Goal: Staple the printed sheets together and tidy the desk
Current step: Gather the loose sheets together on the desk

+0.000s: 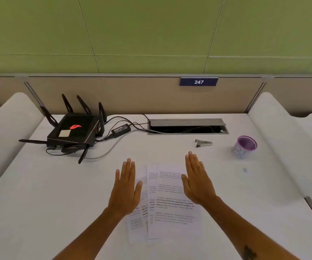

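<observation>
White desk (57,184): flat, straight fingers (128,169) over fanned sheets (170,203), holding nothing.

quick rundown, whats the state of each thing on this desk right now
printed sheets: fanned out, loose, flat on desk
stapler: untouched, lying beyond the hands
left hand: open, flat, empty
right hand: open, flat, empty
purple cup: upright, uncovered
router: red logo lit, cabled
cable hatch: lid open

desk (217,184) open (router (74,132) far-left)
</observation>
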Motion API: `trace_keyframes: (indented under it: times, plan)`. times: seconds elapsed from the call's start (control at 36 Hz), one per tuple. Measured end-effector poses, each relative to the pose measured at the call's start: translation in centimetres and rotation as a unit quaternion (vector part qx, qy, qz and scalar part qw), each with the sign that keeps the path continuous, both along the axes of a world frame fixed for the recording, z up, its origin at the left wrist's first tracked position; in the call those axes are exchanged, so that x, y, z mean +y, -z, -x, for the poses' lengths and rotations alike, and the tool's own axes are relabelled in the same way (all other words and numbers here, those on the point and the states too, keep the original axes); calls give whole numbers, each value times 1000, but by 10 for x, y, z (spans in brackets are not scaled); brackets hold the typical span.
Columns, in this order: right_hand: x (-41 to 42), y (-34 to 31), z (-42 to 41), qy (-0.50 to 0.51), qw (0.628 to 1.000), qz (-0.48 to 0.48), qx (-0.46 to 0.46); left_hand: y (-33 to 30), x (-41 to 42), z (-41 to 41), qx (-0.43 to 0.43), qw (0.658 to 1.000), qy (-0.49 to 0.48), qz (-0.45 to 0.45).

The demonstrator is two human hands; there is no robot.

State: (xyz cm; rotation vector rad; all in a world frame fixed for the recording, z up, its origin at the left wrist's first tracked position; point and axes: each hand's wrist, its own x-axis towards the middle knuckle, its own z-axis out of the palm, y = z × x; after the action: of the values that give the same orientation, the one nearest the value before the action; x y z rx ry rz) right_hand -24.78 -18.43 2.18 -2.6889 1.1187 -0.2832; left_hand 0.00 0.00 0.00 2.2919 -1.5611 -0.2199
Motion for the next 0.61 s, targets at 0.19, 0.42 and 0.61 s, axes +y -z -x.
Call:
trace_keyframes:
  times: [0.19, 0.42, 0.61]
  plan:
    - [28, 42, 19, 19, 997, -54, 44, 49, 39, 15, 38, 998, -21, -44]
    - [50, 73, 28, 26, 994, -91, 47, 80, 65, 36, 90, 993, -25, -73]
    - [43, 72, 19, 11, 995, -95, -36, 72, 61, 27, 112, 993, -37, -24]
